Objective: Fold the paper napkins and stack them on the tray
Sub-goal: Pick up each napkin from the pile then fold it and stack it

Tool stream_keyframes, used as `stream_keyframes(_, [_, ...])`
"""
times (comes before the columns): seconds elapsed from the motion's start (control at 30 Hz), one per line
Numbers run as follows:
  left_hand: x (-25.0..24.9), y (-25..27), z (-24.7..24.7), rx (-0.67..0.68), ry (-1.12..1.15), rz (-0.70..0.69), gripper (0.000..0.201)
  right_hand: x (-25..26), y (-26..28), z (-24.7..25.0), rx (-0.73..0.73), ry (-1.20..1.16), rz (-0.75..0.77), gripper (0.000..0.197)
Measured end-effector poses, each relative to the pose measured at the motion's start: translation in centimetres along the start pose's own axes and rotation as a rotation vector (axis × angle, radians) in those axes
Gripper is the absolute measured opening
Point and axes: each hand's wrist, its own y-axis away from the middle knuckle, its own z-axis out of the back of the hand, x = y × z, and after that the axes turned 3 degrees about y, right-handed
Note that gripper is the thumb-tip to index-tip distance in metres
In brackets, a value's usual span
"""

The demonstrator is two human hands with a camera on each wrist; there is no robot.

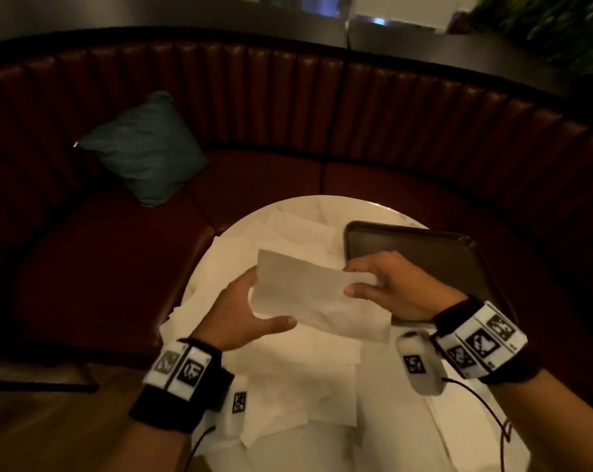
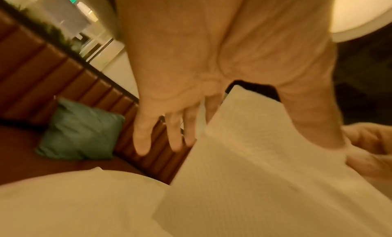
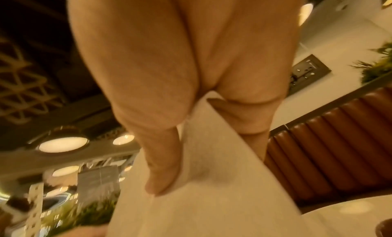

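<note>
Presently held: one paper napkin (image 1: 317,298), white, lifted above the table (image 1: 325,207) between both hands. Left hand (image 1: 244,313) grips its left end, thumb on the near face, fingers (image 2: 177,131) spread behind the sheet. Right hand (image 1: 395,289) pinches the right end, thumb against fingers (image 3: 250,118) curled behind the paper, as the right wrist view shows.

Below the fingers: loose napkins (image 1: 308,383), unfolded, overlapping in a heap across the round marble top, some overhanging its left edge.

Beyond the right hand: dark tray (image 1: 421,241), rectangular with rounded corners, on the right part of the table; what shows of it carries nothing.

Far beyond the left fingers: teal cushion (image 1: 145,148), propped on the curved red-brown booth seat (image 1: 407,185).
</note>
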Motion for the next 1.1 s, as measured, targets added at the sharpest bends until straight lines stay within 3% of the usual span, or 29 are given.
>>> stream_keyframes(0.1, [-2.4,-0.5,-2.4,0.091,0.137,0.006,0.039,-1.3,2.9,2.0,-0.074,-0.181,-0.017,0.007])
stream_keyframes(0.2, [-4.0,-0.1,-5.1,0.059,0.29,-0.05,0.023,-3.9,6.3,1.7,-0.383,-0.465,-0.128,0.021])
stream_keyframes(0.3, [-6.0,0.5,-7.3,0.032,0.391,-0.031,0.017,-6.2,9.9,-0.7,-0.354,-1.004,-0.253,0.041])
stream_keyframes(0.37, [-7.0,0.8,-8.3,0.036,0.428,-0.015,0.017,-6.9,11.8,-2.0,-0.284,-0.988,-0.248,0.041])
stream_keyframes(0.53, [-8.5,2.4,-10.1,0.124,0.408,-0.058,0.03,-8.6,13.7,-2.4,-0.466,-0.954,-0.206,0.023])
stream_keyframes(0.73, [-9.0,3.3,-11.9,0.131,0.452,-0.044,0.033,-10.3,15.2,-1.0,-0.47,-0.952,-0.144,0.016])
stream_keyframes(0.8, [-9.3,3.5,-12.1,0.107,0.45,-0.064,0.034,-10.7,15.1,-0.6,-0.503,-0.94,-0.121,0.022])
stream_keyframes(0.93, [-9.6,3.8,-12.0,0.077,0.521,-0.091,0.054,-11.3,15.3,0.0,-0.458,-0.987,-0.077,0.051])
stream_keyframes(1.1, [-10.2,3.7,-11.9,0.017,0.556,-0.11,0.035,-10.6,14.8,1.0,-0.471,-0.929,-0.064,0.021])
